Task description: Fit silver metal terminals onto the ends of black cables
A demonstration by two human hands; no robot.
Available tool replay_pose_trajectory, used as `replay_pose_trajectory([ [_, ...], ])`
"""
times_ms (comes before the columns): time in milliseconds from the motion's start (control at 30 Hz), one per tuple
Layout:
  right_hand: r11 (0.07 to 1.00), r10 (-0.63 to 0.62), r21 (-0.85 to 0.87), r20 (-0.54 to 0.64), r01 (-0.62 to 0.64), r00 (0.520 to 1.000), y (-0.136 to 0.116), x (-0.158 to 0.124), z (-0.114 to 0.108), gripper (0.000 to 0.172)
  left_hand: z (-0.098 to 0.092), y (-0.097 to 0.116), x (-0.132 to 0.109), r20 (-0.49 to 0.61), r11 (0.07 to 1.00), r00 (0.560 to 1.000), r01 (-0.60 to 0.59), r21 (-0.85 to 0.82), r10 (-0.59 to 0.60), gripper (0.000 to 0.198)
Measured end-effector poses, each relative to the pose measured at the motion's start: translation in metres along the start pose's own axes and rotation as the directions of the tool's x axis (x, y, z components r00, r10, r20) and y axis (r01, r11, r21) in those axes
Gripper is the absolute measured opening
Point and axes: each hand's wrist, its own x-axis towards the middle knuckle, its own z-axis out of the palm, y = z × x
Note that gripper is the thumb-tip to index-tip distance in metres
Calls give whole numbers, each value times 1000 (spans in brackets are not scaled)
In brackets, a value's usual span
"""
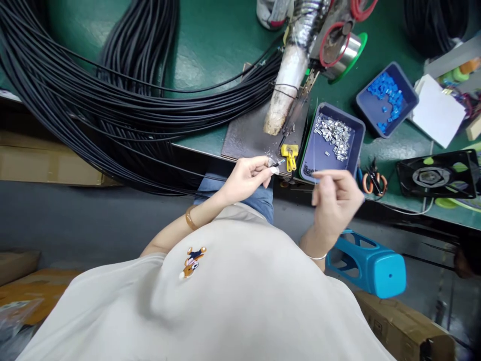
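My left hand [250, 175] pinches the stripped end of a black cable [278, 164] between thumb and fingertips, at the front edge of the bench. White coverings show on its fingertips. Just right of it is a yellow clamp-like piece [290, 157] under a metal fixture. My right hand [335, 200] is raised in front of a bin of small metal shells [334, 168], with thumb and index finger closed together. A thin pale line runs down toward those fingers; what they hold is too small to name.
A thick bundle of black cables [161, 113] sweeps across the left of the green bench. A foil-wrapped duct [287, 90] hangs over a metal plate. A wire spool [341, 57], a bin of blue parts [411, 103], pliers [374, 181] and a fan [436, 175] lie rightward. Below stands a blue stool [387, 273].
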Motion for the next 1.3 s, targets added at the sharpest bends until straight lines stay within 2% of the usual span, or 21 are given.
replay_pose_trajectory([
  [100,989,116,-105,74,-107,991,17,1,17,13,-2,-1,-2,73,987,992,109,-119,-101,35],
  [233,973,224,21,187,-232,957,38,7,31,17,-3,1,-3,73,984,989,134,-121,-126,39],
  [333,953,276,67,217,-297,936,43,9,36,21,-1,2,-4,58,985,989,140,-101,-134,40],
  [500,937,292,123,239,-327,926,41,10,36,19,-1,0,-4,32,991,992,125,-52,-123,40],
  [633,944,286,93,250,-317,925,42,11,34,20,-1,-3,-4,32,996,996,84,36,-85,35],
  [733,956,262,75,211,-283,942,43,9,35,21,3,-5,-6,-58,981,998,-10,194,22,27],
  [767,962,249,69,189,-265,950,43,7,37,21,5,-6,-7,-106,954,990,-59,293,94,23],
  [833,975,212,39,128,-219,969,42,3,41,21,10,-8,-9,-157,843,950,-153,515,269,20],
  [900,991,133,-34,34,-132,990,41,-3,45,21,15,-11,-11,-132,694,902,-216,687,411,23],
  [967,981,-36,-193,-76,21,996,40,-8,47,19,18,-11,-9,-67,557,870,-251,792,488,29],
  [1033,896,-257,-404,-134,184,957,42,-11,45,14,18,-10,-4,6,477,864,-284,832,504,33],
  [1067,836,-346,-493,-132,242,929,44,-13,43,12,17,-8,0,46,480,871,-312,820,489,34],
  [1100,784,-411,-552,-117,285,904,46,-14,40,11,14,-6,5,87,524,884,-349,777,459,34],
  [1167,747,-459,-573,-77,338,885,50,-17,33,10,7,-2,15,181,728,927,-371,576,329,35],
  [1200,767,-450,-541,-70,345,890,51,-20,29,10,3,-1,18,238,856,944,-311,414,228,37],
  [1233,807,-422,-488,-81,334,903,52,-22,27,10,-2,-1,21,295,955,949,-185,234,111,40],
  [1267,855,-374,-425,-108,298,921,51,-24,25,10,-6,-3,21,340,998,941,-22,60,0,42],
  [1300,900,-307,-364,-141,239,941,50,-26,24,9,-10,-5,20,359,986,928,140,-86,-100,43],
])
